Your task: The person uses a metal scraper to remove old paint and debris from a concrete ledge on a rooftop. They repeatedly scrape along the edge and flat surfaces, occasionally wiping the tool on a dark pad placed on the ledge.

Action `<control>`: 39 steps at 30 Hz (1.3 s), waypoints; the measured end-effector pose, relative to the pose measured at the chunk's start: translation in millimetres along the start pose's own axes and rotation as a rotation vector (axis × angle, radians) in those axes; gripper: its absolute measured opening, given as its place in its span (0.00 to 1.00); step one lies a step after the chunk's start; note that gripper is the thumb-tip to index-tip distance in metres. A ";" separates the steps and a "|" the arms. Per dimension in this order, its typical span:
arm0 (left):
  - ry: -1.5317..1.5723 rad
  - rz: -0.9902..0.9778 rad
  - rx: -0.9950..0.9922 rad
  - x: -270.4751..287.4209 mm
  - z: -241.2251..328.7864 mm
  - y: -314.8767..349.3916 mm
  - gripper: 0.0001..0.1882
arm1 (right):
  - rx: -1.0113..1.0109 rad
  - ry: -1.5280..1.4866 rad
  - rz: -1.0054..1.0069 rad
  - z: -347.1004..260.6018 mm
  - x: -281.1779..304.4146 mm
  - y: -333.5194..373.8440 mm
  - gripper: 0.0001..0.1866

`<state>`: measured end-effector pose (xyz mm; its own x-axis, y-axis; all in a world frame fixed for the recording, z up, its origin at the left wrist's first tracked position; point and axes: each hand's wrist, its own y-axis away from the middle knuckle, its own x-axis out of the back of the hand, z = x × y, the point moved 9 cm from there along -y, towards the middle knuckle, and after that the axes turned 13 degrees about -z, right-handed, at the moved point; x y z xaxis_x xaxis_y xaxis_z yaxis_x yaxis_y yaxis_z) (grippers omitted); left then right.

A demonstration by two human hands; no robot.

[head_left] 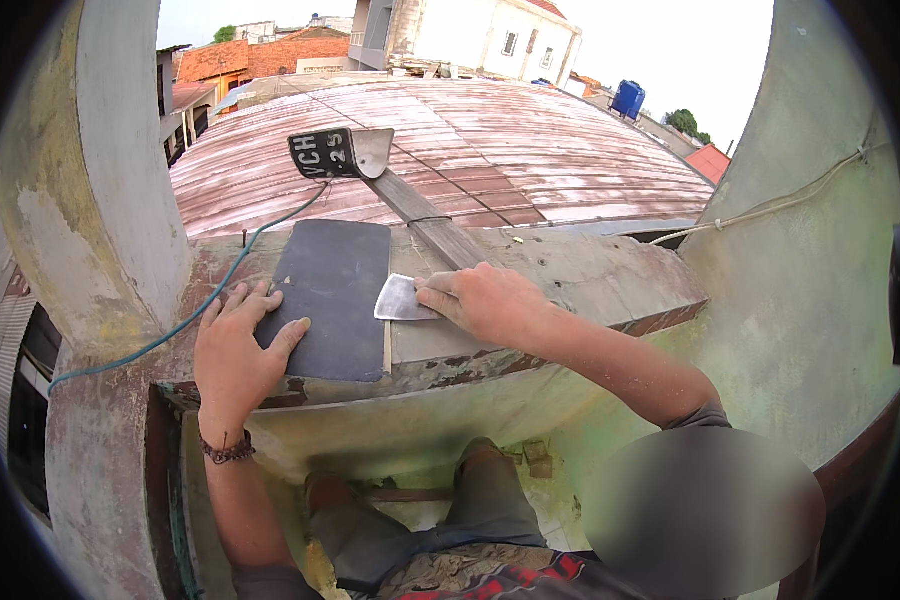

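Note:
A dark grey rectangular sheet (332,285), which looks like sandpaper, lies on the concrete ledge. My left hand (240,340) rests along its left edge with fingers spread, the thumb and fingertips touching the sheet. Between the fingers of my right hand (495,305) is a shiny, flared metal blade (406,299), resembling a small axe head. Its wide end reaches the sheet's right edge; my fingers hide its other end. I cannot tell whether the blade touches the sheet. A thin pale strip (388,348) shows along the sheet's lower right edge.
The worn concrete ledge (610,280) carries a wooden plank (420,215) with a bent black plate (320,154) at its far end. A green cable (232,268) crosses the left side. Beyond lies a rusty corrugated roof (530,140). Walls stand at left and right.

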<state>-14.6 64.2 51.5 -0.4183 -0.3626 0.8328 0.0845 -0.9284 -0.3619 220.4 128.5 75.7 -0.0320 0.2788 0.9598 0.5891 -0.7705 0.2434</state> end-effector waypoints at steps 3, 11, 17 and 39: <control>0.005 0.015 -0.002 0.0 -0.6 1.1 0.26 | 0.068 0.031 0.010 -14.5 -15.1 11.1 0.22; -0.014 0.022 -0.024 2.7 3.8 4.0 0.26 | 0.161 0.011 -0.001 -21.6 -19.7 16.7 0.23; -0.035 0.014 -0.007 -0.3 1.5 3.0 0.26 | 0.040 0.003 -0.020 -9.3 -10.9 5.6 0.23; -0.031 0.059 -0.038 2.6 -0.2 6.8 0.25 | -0.015 -0.021 0.102 7.0 6.0 -16.2 0.20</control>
<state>-15.2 57.0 51.1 -0.3853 -0.4199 0.8217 0.0736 -0.9016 -0.4262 216.3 146.6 76.5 0.0450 0.2103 0.9766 0.5762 -0.8040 0.1466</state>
